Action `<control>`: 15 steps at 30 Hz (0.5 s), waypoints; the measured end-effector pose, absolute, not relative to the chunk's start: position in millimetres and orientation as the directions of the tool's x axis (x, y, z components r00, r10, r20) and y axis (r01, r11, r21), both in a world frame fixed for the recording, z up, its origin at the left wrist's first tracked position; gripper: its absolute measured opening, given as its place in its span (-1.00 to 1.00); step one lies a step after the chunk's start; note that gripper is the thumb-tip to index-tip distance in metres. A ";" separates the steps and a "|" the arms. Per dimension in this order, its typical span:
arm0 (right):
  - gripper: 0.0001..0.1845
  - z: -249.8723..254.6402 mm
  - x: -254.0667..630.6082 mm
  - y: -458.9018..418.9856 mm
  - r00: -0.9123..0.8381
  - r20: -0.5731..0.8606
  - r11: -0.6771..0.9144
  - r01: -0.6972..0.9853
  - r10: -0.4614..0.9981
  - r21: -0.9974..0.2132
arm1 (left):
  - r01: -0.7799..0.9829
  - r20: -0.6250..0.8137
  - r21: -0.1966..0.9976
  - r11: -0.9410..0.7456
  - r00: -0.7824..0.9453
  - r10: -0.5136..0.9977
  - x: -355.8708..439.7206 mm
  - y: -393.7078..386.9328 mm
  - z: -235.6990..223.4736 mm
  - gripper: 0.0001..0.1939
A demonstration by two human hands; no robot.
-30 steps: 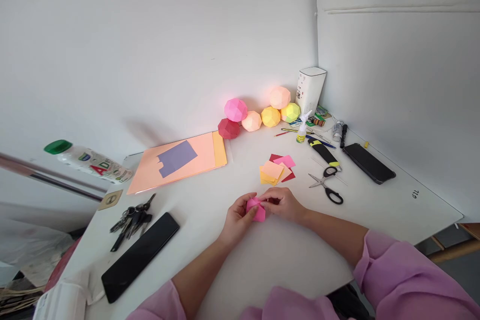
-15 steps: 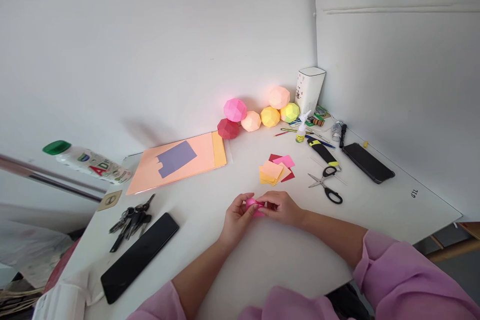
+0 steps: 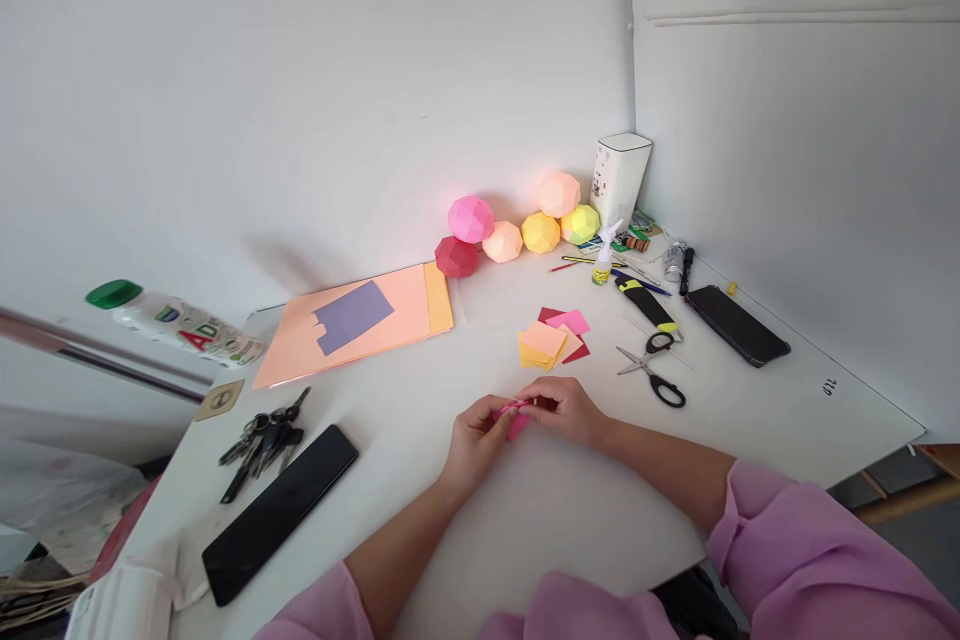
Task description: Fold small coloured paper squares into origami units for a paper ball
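A small piece of pink paper [image 3: 517,426] is pinched between my two hands, low over the white table. My left hand [image 3: 478,435] is closed on its left side, thumb on top. The fingers of my right hand [image 3: 564,409] are closed on its right edge, and part of the paper is hidden behind them. Just beyond my hands lies a loose pile of paper pieces [image 3: 553,338] in pink, red, peach and yellow. To the right of the pile rest black-handled scissors [image 3: 654,368], blades apart.
Faceted paper balls [image 3: 502,241] line the wall behind. Peach sheets [image 3: 300,345] with a purple piece lie left, near keys [image 3: 266,440], a black phone [image 3: 279,515] and a bottle [image 3: 184,322]. On the right are a glue bottle [image 3: 602,265], a cutter [image 3: 646,305] and another phone [image 3: 739,323].
Both hands have turned the pink paper slightly, and more of its lower part shows below the fingers. The things on the table have stayed in place.
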State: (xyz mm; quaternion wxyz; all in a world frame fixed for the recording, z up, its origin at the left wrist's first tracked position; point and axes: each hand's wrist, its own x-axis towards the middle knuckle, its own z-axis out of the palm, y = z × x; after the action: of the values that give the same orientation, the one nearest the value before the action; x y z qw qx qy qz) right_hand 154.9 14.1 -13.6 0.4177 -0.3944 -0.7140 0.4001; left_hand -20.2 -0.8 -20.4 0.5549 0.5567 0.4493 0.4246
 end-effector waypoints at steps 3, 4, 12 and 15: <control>-0.75 -15.2 155.1 14.8 -0.336 0.247 0.336 0.239 0.909 -0.911 | 0.029 -0.028 0.999 0.022 0.228 0.973 -20.5 -1.0 -19.9 -0.80; -0.75 -15.6 155.1 14.9 -0.335 0.240 0.330 0.244 0.911 -0.912 | 0.032 -0.027 0.999 0.020 0.223 0.975 -20.6 -1.1 -19.5 -0.80; -0.68 -17.2 154.3 14.8 -0.338 0.301 0.398 0.269 0.892 -0.877 | 0.096 -0.019 0.995 -0.001 0.206 0.978 -20.6 -1.6 -14.6 -0.76; -0.68 -17.5 153.6 14.8 -0.339 0.330 0.427 0.268 0.881 -0.864 | 0.117 0.000 0.993 -0.024 0.199 0.980 -20.7 -1.2 -15.0 -0.75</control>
State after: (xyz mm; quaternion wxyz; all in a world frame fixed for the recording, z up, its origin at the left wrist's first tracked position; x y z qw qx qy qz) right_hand 153.6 14.8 -17.5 0.4206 -0.3921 -0.7325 0.3644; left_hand -20.7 -1.2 -15.0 0.5136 0.5792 0.4736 0.4200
